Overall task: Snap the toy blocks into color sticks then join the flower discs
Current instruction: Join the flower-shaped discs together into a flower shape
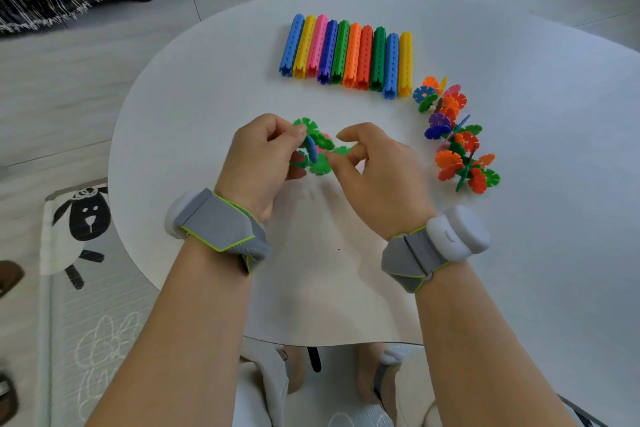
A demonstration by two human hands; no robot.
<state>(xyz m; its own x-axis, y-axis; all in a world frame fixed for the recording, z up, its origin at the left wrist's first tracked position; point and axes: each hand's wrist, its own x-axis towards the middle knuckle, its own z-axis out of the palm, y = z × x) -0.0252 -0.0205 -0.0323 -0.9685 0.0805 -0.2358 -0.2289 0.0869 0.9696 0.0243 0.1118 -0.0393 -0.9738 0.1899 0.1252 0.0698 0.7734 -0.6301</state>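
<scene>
Flower-disc cluster (320, 166) pinched by left hand (258, 163) and right hand (377, 166), fingers curled; wrist unit (460, 232) mark unreadable.

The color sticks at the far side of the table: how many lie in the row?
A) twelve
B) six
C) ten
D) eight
C: ten color sticks lie side by side in the row, starting with a blue one at the person's left end and finishing with a yellow one at the right end.
</scene>
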